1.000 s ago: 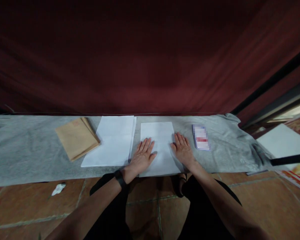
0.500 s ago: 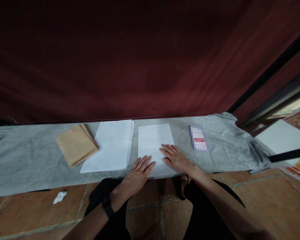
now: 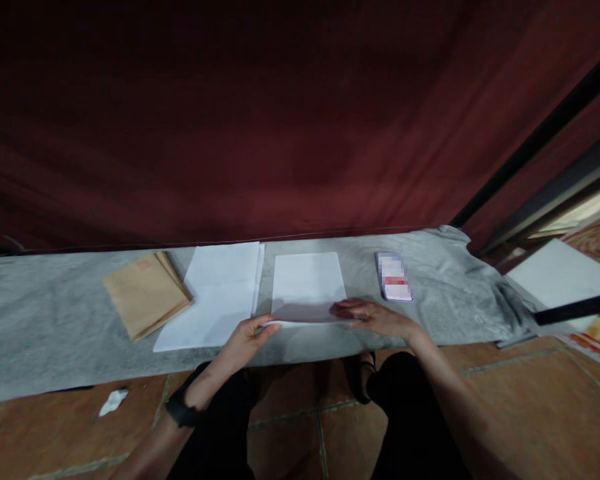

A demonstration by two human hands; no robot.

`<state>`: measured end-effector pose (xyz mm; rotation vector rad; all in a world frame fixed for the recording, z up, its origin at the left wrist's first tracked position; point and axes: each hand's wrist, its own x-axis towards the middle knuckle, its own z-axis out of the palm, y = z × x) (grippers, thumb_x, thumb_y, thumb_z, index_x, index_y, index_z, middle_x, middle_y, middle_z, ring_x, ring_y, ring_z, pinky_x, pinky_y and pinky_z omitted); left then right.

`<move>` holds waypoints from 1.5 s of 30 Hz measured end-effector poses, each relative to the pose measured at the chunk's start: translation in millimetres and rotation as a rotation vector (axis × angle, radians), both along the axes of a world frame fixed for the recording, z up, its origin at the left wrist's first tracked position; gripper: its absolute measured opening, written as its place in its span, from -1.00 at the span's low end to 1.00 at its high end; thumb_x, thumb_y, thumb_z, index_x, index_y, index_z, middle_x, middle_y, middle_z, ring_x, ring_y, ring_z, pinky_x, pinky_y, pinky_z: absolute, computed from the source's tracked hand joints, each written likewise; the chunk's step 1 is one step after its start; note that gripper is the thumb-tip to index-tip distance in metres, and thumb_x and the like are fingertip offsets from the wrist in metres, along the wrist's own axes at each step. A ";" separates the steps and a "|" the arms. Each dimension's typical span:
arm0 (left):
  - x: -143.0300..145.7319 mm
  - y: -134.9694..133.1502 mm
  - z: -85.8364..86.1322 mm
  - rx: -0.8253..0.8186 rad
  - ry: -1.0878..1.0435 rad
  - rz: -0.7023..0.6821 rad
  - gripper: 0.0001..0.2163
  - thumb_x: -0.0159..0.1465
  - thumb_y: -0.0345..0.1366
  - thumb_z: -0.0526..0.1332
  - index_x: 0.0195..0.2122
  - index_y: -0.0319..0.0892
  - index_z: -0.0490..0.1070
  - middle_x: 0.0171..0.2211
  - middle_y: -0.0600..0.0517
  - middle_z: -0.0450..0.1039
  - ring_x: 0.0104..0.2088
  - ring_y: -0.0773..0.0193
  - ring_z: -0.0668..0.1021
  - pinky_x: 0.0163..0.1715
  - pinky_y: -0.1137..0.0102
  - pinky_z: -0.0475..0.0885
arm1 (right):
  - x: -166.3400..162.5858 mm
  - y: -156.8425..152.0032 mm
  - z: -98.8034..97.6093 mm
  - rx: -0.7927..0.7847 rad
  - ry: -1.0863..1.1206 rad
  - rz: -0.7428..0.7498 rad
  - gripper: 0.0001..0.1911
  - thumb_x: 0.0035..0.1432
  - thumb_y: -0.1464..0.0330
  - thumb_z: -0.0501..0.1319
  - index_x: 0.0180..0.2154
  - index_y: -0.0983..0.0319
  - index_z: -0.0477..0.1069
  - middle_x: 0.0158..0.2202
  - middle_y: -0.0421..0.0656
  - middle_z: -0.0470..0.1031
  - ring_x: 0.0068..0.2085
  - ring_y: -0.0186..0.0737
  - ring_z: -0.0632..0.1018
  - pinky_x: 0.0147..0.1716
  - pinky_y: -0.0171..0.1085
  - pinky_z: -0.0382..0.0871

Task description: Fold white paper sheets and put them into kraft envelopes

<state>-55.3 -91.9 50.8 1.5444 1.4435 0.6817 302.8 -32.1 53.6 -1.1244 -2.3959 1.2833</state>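
A white sheet of paper [image 3: 307, 280] lies in front of me on the grey cloth, its near edge lifted and bent up. My left hand [image 3: 250, 339] pinches the left corner of that raised edge between thumb and fingers. At the right end of the edge, my right hand [image 3: 373, 316] grips the paper, with its fingers over the sheet and the thumb partly hidden. Just left of this sheet is a stack of white paper [image 3: 220, 293]. Brown envelopes [image 3: 147, 293] overlap the stack's left side.
A phone [image 3: 395, 277] with a blurred screen lies to the right on the grey cloth [image 3: 450, 293]. Behind the cloth-covered surface hangs a dark red curtain [image 3: 280, 167]. A black bar [image 3: 530, 147] slants at the right. A crumpled white scrap [image 3: 113, 402] is on the tiled floor.
Both hands were lying flat on the paper. They have moved to its near corners, and the near edge has come up off the cloth and bent away from me.
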 end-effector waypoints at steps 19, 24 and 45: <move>11.5 78.9 -13.3 0.014 -0.250 0.338 -0.56 0.04 0.16 0.35 -0.52 -0.16 0.39 -0.59 0.15 0.33 -0.53 0.35 0.35 -0.50 0.46 0.22 | -23.3 56.2 -38.2 0.042 0.154 -0.539 -0.59 0.31 0.09 0.07 -0.46 0.20 0.37 -0.54 -0.27 0.36 -0.43 -0.28 0.40 -0.44 -0.33 0.25; 21.6 103.5 -25.9 0.100 -0.222 0.425 -0.54 0.04 0.20 0.30 -0.52 -0.14 0.34 -0.60 0.18 0.23 -0.54 0.37 0.28 -0.52 0.46 0.16 | -37.4 67.2 -36.4 0.178 -0.091 -0.630 -0.63 0.37 0.18 0.04 -0.40 0.20 0.45 -0.50 -0.22 0.49 -0.40 -0.23 0.52 -0.42 -0.34 0.26; 32.3 114.9 -31.7 -0.019 0.559 0.404 -0.69 0.34 -0.19 0.17 0.08 -0.10 0.41 -0.23 -0.06 0.63 -0.18 0.05 0.65 -0.28 0.33 0.42 | -73.3 69.2 -31.3 0.383 -0.702 -0.683 -0.66 0.45 0.26 0.01 -0.06 0.24 0.52 -0.15 0.03 0.65 -0.18 -0.06 0.67 -0.19 -0.22 0.41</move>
